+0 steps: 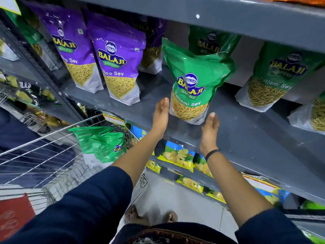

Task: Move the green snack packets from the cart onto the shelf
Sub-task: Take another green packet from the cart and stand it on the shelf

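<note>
While both hands are spread flat with fingers straight, the left hand (161, 115) lies against the lower left edge of an upright green snack packet (194, 81) and the right hand (210, 128) hovers just beside its lower right corner, gripping nothing. That packet stands on the grey shelf (246, 131), between purple packets (112, 64) and other green ones (274, 74). More green packets (102, 143) lie in the wire cart (44, 155) at left. Both forearms reach forward, sleeves pushed up.
</note>
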Motion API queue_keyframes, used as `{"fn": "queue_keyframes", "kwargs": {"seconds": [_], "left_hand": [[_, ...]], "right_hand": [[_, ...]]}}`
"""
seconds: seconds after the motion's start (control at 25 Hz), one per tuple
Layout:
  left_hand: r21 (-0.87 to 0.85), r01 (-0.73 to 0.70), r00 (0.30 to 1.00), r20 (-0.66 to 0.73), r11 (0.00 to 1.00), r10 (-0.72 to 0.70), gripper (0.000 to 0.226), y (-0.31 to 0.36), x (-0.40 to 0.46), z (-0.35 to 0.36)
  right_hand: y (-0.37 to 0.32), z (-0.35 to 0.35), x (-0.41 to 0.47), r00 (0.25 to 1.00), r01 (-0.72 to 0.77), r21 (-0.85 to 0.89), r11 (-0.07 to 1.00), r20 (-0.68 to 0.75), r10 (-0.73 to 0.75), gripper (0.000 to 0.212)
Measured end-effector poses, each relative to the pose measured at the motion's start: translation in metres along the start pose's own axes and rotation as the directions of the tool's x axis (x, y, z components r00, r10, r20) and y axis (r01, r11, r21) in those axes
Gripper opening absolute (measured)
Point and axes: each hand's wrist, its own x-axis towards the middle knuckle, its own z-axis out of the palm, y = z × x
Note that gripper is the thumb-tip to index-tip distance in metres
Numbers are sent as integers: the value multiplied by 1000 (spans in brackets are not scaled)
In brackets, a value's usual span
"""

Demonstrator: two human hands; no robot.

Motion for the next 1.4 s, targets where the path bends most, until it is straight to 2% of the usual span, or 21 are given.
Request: {"fn": "queue_keyframes", "kwargs": {"seconds": [0.08,0.16,0.24,0.32,0.4,0.48,0.56,0.6,0.68,0.72,0.8,0.88,0.96,1.08,1.2,1.24,1.32,1.4], "left_hand": [[-50,-112,977,-188,992,100,28,-15,-12,-28],[-63,-173,914,-381,983,137,20,-35,-25,-72],[7,-159,828,-543,987,137,20,-62,-37,-122],[8,-73,742,-668,997,60,21,-94,-44,-178],[-21,85,698,-712,996,-75,23,-129,-41,-233],[-6,274,754,-619,962,-219,26,-156,-36,-275],[68,366,837,-460,928,-297,32,-168,-24,-304],[109,376,870,-383,920,-310,37,-169,-15,-312],[209,375,909,-275,903,-313,50,-161,11,-319],[229,379,915,-234,897,-328,55,-157,25,-322],[244,405,912,-184,881,-368,63,-153,49,-321],[333,443,897,-169,832,-410,64,-159,58,-318],[422,431,902,-198,797,-383,55,-169,53,-314],[411,373,922,-268,832,-280,39,-172,28,-313],[311,275,950,-233,910,-208,27,-156,-3,-311],[254,230,961,-209,939,-179,25,-143,-14,-308],[250,65,981,-195,966,-16,22,-106,-36,-297],[313,-98,972,-173,945,158,21,-67,-55,-285]], "right_hand": [[9,3,-21,989,46,43,998,-143,-39,45],[21,20,-48,981,124,42,991,-153,-116,33],[38,41,-75,979,198,-42,979,-48,-200,24],[59,69,-100,961,259,-162,952,140,-238,20],[86,106,-117,924,267,-311,912,352,-150,20],[108,141,-121,860,193,-482,855,502,89,26],[132,173,-117,769,45,-576,816,541,340,25],[144,184,-110,763,8,-603,797,519,385,24],[160,200,-90,807,-12,-694,720,419,417,49],[168,208,-80,819,-20,-747,664,368,440,66],[182,217,-63,822,3,-817,576,330,463,78],[197,222,-58,836,-7,-820,573,310,453,72],[210,220,-64,883,3,-803,596,281,375,60],[214,205,-81,921,80,-793,603,290,259,44],[189,183,-96,914,143,-721,678,359,189,39],[175,175,-101,906,182,-673,717,397,143,38],[139,156,-115,882,253,-583,772,467,64,38],[97,141,-130,868,205,-468,860,492,61,34]]}}
